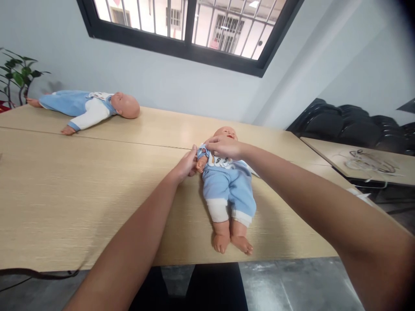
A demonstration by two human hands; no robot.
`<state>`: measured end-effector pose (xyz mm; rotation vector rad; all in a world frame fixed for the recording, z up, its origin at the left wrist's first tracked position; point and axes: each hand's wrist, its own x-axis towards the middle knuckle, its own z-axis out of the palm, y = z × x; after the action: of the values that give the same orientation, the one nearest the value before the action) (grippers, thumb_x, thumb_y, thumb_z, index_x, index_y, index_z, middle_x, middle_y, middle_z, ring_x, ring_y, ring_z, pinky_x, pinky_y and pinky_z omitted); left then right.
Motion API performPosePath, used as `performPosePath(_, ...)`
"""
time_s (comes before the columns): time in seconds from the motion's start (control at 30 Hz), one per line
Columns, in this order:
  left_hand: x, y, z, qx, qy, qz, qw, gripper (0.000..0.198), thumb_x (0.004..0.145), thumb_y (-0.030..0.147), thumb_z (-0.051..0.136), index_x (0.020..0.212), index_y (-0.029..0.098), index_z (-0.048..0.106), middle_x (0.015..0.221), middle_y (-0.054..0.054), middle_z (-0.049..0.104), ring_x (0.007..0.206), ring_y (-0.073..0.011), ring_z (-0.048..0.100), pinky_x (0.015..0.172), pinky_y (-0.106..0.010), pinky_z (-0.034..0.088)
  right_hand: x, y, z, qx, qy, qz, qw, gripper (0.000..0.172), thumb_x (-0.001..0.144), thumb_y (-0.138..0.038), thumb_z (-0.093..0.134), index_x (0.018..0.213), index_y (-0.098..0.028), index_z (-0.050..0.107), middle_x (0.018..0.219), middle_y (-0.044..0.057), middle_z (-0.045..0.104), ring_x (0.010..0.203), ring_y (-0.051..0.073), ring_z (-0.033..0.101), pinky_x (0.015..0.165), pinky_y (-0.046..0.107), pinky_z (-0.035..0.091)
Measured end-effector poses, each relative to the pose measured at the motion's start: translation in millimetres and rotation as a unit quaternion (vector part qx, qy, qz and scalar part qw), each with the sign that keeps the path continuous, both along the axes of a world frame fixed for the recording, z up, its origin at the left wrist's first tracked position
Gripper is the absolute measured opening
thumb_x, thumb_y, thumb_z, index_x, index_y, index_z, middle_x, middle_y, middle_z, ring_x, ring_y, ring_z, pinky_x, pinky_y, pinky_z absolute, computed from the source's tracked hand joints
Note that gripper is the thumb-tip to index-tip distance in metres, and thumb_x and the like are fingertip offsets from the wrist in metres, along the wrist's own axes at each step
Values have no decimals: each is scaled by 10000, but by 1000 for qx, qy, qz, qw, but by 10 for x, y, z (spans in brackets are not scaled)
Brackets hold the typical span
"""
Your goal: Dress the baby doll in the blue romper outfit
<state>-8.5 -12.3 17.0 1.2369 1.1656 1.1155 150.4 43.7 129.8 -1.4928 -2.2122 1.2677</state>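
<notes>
A baby doll [226,190] lies on its back on the table, feet toward me, in a light blue and white outfit. My left hand [187,165] is at the doll's arm on the left side, its thumb up against the bunched blue sleeve [202,151] and its other fingers curled beside the doll's small hand [201,164]. Reaching across the doll's chest, my right hand [223,147] pinches the same sleeve near the shoulder. It covers part of the chest and the chin. The doll's other arm is mostly hidden behind my right forearm.
A second baby doll [81,103] in similar clothes lies at the back left, near a potted plant [19,73]. The wooden table [97,172] meets the wall under a barred window. On the right, a side table [337,157] carries coiled cables [372,162], with stacked black chairs [350,123] behind.
</notes>
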Motion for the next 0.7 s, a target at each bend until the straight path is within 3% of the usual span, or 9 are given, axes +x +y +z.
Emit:
performPosePath(0.07, -5, -29, 19, -51, -24, -92, 994, 609, 951, 814, 452, 780, 234, 530, 662, -14, 594, 584, -150, 620, 481, -236, 343, 0, 17, 12, 36, -22, 15, 999, 58, 876, -237, 633, 849, -195, 663, 640, -21, 528, 528, 117, 405, 498, 265, 288)
performPosePath(0.13, -13, -58, 35, -61, -45, -131, 988, 598, 923, 786, 546, 721, 224, 509, 640, -14, 574, 600, -146, 631, 462, -225, 280, -6, 19, 39, 56, -48, 26, 997, 63, 879, -221, 631, 826, -196, 655, 640, -16, 533, 544, 123, 432, 506, 270, 307)
performPosePath(0.3, -66, -99, 102, -27, -70, -124, 990, 547, 898, 621, 704, 636, 206, 462, 613, 2, 516, 609, -118, 592, 502, -230, 312, 52, -20, 183, -4, -99, 59, 993, 221, 899, -211, 636, 685, -200, 583, 632, -3, 530, 542, 127, 424, 508, 283, 298)
performPosePath(0.4, -103, -115, 141, -9, -67, -121, 990, 455, 875, 553, 761, 690, 200, 541, 609, 12, 540, 538, -94, 512, 508, -243, 310, 140, 32, 224, -20, -101, 83, 991, 256, 890, -214, 673, 646, -199, 598, 662, 14, 572, 588, 136, 498, 538, 270, 383)
performPosePath(0.47, -115, -123, 152, -1, -26, -78, 997, 360, 837, 490, 813, 805, 200, 602, 643, 6, 605, 531, -102, 517, 521, -250, 338, 182, 129, 201, -25, -88, 63, 994, 205, 867, -203, 719, 674, -191, 650, 736, 38, 644, 676, 154, 602, 622, 264, 495)
performPosePath(0.53, -118, -131, 155, 24, 65, 5, 998, 344, 788, 425, 855, 921, 212, 618, 727, -11, 687, 589, -137, 588, 558, -264, 388, 187, 245, 161, -16, -76, 27, 997, 144, 828, -171, 758, 703, -180, 685, 805, 64, 706, 765, 180, 681, 729, 284, 577)
performPosePath(0.6, -119, -142, 161, 68, 167, 75, 981, 364, 773, 401, 858, 1001, 240, 625, 817, -18, 742, 694, -183, 660, 609, -280, 426, 149, 333, 137, -6, -73, -5, 997, 113, 814, -157, 754, 717, -170, 697, 827, 85, 742, 790, 197, 717, 774, 310, 611)
performPosePath(0.7, -119, -165, 186, 117, 251, 99, 956, 311, 814, 419, 815, 1040, 280, 654, 851, -8, 766, 770, -215, 697, 656, -293, 440, 34, 345, 167, -16, -76, -28, 997, 94, 856, -225, 716, 792, -161, 735, 864, 105, 770, 785, 212, 733, 767, 332, 625)
